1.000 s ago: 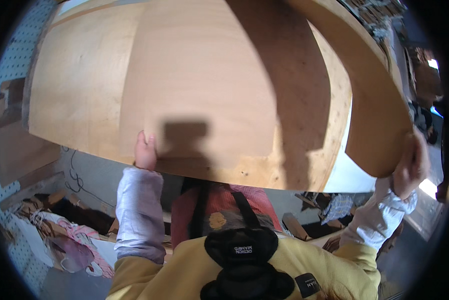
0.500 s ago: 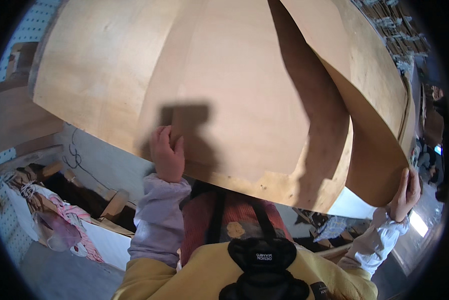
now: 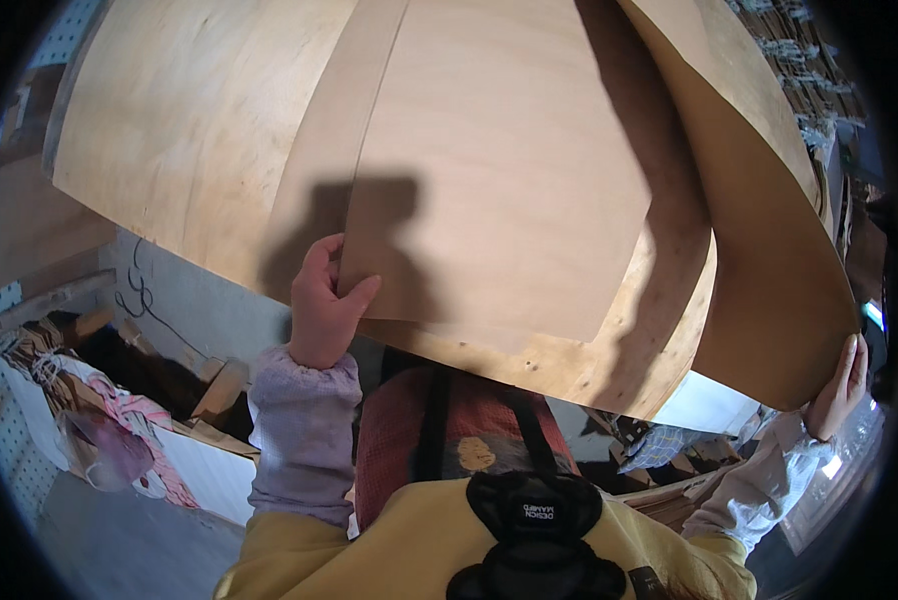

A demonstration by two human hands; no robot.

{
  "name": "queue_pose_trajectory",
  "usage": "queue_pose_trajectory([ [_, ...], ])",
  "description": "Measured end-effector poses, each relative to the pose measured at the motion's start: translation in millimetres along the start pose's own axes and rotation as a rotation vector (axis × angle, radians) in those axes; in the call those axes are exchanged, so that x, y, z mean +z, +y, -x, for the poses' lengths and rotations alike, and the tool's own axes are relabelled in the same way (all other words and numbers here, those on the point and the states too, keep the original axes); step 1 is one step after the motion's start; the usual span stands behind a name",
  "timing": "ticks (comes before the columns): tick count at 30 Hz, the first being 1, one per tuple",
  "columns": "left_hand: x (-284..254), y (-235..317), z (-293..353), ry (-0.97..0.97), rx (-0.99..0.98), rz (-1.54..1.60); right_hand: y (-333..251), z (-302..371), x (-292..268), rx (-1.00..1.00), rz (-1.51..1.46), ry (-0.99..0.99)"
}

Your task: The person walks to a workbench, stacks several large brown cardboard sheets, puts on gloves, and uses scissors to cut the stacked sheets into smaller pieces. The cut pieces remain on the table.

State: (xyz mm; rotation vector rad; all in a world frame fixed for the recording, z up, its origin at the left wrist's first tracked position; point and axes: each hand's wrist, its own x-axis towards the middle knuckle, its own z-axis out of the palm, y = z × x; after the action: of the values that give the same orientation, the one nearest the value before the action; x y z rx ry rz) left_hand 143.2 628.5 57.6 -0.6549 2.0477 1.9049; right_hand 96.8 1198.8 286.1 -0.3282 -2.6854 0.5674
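Note:
My left hand is closed at the near left edge of a thin tan sheet, which looks like wood veneer; the thumb lies on top. That sheet lies over another tan sheet, whose strip shows along the left. In my right hand is the near corner of a separate thin brown sheet, bent upward along the right side. The fingers are wrapped round its edge. Beneath everything is a pale wooden board with small knots near its front edge.
At the lower left stands a bin with wood offcuts, a pink-striped cloth and a plastic bag. A checked cloth lies among scraps below the board. Bundled strips are stacked at the far right.
My right hand has moved outward to the right with the bent sheet's corner. The middle sheet's left edge now stands out over the sheet below. My left hand has shifted slightly left.

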Motion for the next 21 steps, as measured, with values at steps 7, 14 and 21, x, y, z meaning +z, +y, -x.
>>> queue_pose_trajectory([
  [7,-2.8,-4.3,1.0,-0.065,0.002,0.082,-26.7,3.3,19.0,0.030,-0.073,-0.076],
  [14,-9.4,-12.4,2.9,-0.187,-0.106,0.401,-43.5,3.8,38.9,0.049,-0.182,-0.141],
  [21,-7.0,-22.9,1.6,-0.102,-0.117,0.306,-77.5,8.3,53.5,0.039,-0.154,-0.161],
])
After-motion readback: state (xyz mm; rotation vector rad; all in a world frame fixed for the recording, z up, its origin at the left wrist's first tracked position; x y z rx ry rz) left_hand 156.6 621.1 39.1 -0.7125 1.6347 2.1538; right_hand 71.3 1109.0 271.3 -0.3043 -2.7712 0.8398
